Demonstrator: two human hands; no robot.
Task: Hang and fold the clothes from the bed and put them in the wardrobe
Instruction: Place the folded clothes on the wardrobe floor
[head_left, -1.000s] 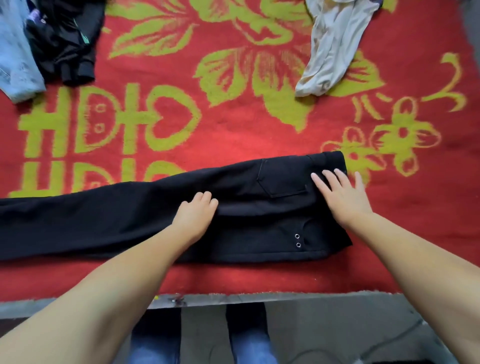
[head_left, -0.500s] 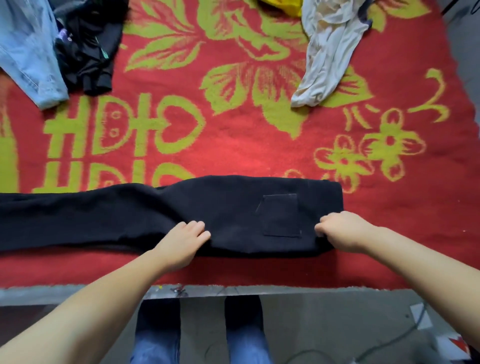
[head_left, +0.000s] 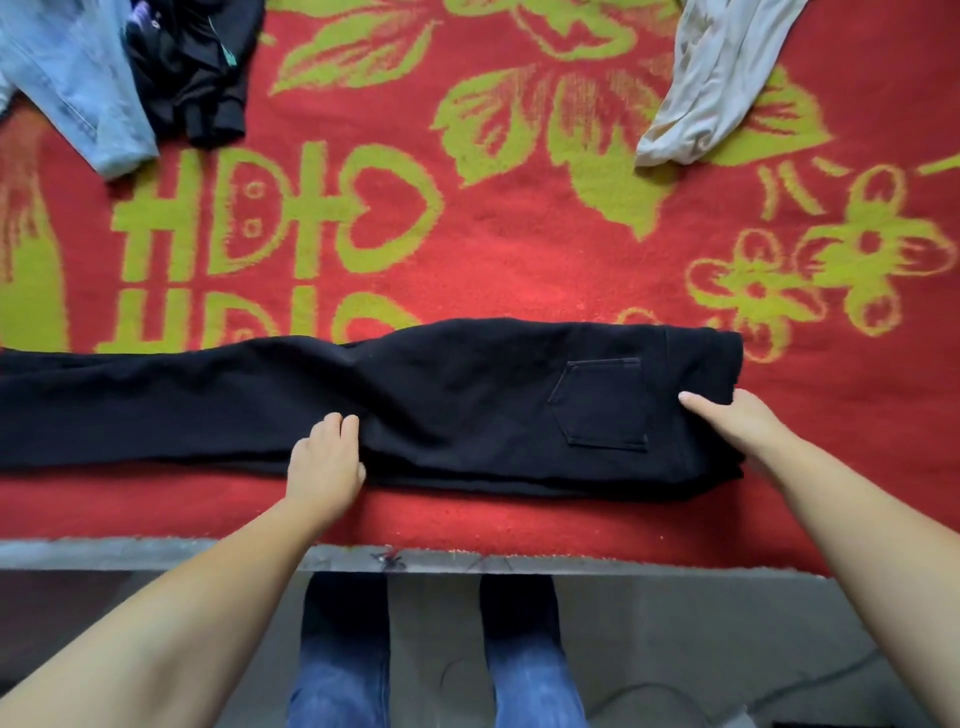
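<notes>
Black trousers (head_left: 467, 405) lie lengthwise across the red bed cover (head_left: 519, 260) near its front edge. They are folded leg on leg, with a back pocket facing up. My left hand (head_left: 324, 457) rests on top of them at the near edge, about mid-length, fingers pointing away. My right hand (head_left: 737, 426) grips the waist end on the right, thumb on top and fingers hidden under the fabric. The trouser legs run out of view at the left.
Light blue jeans (head_left: 78, 88) and a dark garment (head_left: 197, 67) lie at the back left, and a cream garment (head_left: 711, 88) at the back right. The bed's front edge (head_left: 519, 564) runs just below the trousers. My legs stand on the floor beneath it.
The trousers have been folded over, so the pocket side now faces up instead of the riveted front. My right hand went from lying flat to gripping the waist end; my left stayed near mid-length.
</notes>
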